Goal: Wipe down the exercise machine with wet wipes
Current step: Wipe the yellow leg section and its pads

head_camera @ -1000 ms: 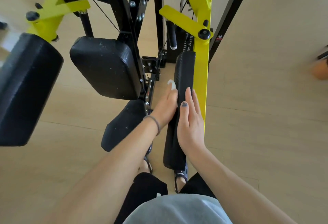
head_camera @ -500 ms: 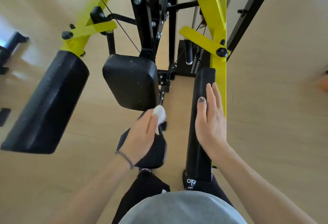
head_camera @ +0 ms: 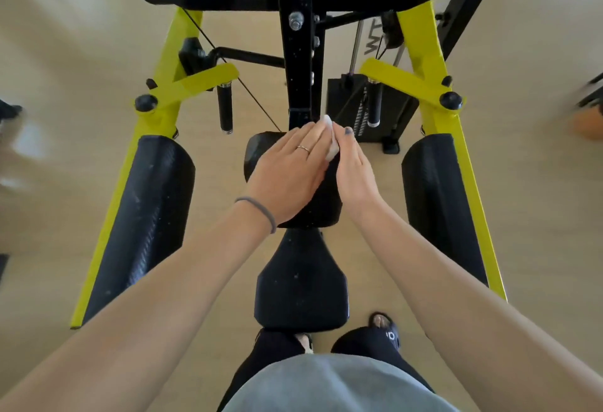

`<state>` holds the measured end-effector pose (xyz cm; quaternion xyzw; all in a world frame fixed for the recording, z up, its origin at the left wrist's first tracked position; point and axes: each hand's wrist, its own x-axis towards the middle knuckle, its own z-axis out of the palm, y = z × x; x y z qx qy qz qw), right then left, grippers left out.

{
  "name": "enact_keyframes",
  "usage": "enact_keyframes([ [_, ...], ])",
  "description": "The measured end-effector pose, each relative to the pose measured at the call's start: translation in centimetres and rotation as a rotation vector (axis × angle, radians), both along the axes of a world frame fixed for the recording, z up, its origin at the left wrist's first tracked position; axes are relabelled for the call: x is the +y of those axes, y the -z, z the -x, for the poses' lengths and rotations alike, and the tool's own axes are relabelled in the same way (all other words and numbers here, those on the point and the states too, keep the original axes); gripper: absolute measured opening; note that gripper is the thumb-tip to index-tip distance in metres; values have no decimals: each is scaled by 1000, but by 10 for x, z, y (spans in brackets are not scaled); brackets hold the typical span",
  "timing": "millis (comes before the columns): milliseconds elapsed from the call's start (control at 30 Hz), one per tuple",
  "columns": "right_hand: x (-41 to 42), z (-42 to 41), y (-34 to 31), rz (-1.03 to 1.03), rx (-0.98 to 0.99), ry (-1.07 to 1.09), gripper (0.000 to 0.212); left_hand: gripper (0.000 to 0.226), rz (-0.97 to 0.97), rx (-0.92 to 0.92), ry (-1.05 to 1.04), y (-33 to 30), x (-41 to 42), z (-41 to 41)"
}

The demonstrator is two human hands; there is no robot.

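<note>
Head view: both hands on the centre back pad (head_camera: 261,147) of the exercise machine (head_camera: 298,62). Left hand (head_camera: 287,173) lies flat, fingers straight, pressing white wet wipe (head_camera: 331,142) onto pad. Right hand (head_camera: 354,167) w/ straight fingers touches wipe's right edge. Seat pad (head_camera: 301,284) just below.

Bright, even daylight; edges blurred, wide-angle distortion.
</note>
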<state>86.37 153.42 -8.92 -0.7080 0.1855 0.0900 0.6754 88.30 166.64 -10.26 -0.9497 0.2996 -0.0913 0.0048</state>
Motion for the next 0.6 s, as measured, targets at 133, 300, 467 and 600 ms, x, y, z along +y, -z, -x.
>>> enact_keyframes([
  [133,9,-9,2,26,22,75,52,49,-59,12,21,5,64,0],
  [300,24,-10,5,123,-41,177,45,54,72,117,-174,22,108,4],
  [467,26,-12,10,144,-32,214,44,58,362,258,-295,32,86,8],
  [600,30,-12,12,145,-53,249,43,57,374,214,-187,20,78,11],
])
